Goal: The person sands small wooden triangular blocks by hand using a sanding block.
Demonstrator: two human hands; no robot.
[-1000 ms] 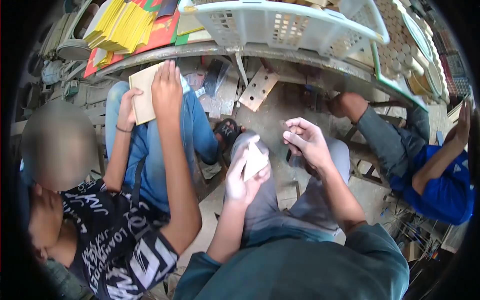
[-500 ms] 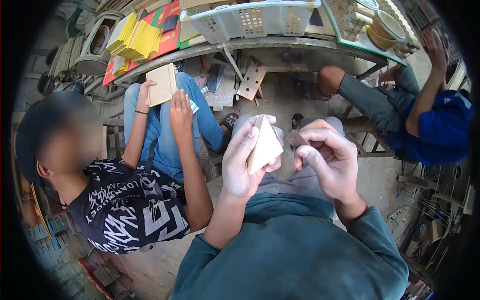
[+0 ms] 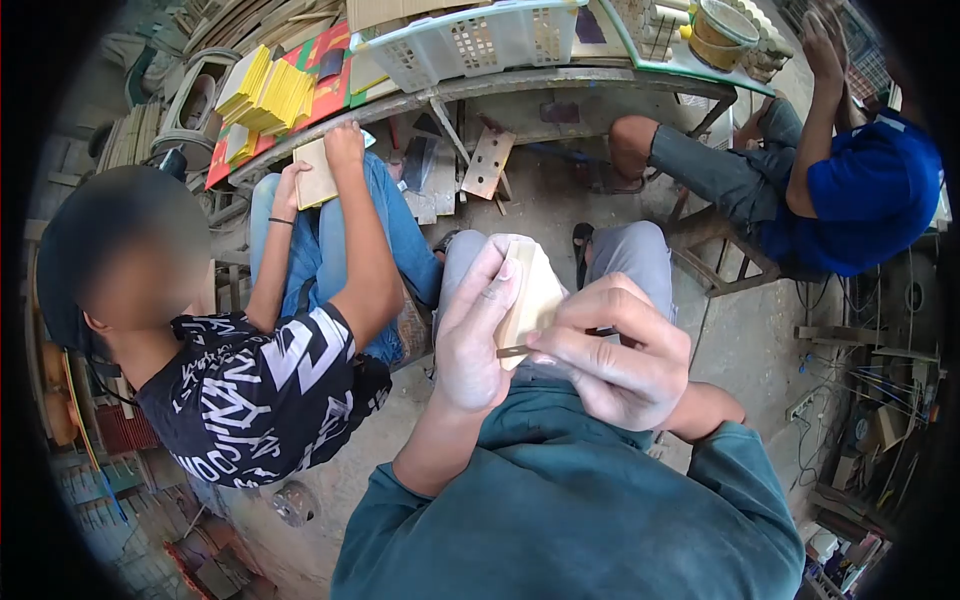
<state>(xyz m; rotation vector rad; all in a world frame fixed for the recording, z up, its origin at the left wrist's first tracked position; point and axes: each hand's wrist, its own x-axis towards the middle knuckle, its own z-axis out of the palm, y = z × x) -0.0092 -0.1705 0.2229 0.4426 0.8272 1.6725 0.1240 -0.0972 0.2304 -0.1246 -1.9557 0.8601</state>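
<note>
My left hand (image 3: 468,350), dusted with pale powder, is wrapped around a light, faceted wooden block (image 3: 536,290) held above my lap. My right hand (image 3: 625,355) pinches a small brown piece of sandpaper (image 3: 514,351), seen nearly edge-on. Its edge lies against the lower end of the block, near my left palm. The fingers of my right hand cover part of the block's right side.
A person on the left holds a yellow-edged board (image 3: 317,172). Another person in a blue shirt (image 3: 850,200) sits at the right. Ahead is a workbench with a white plastic basket (image 3: 470,50), stacked yellow-edged pieces (image 3: 265,95) and a bucket (image 3: 722,38).
My right hand has moved left and brought the sandpaper onto the block, which has turned in my left hand. The person on the left has moved a hand to the board's top edge.
</note>
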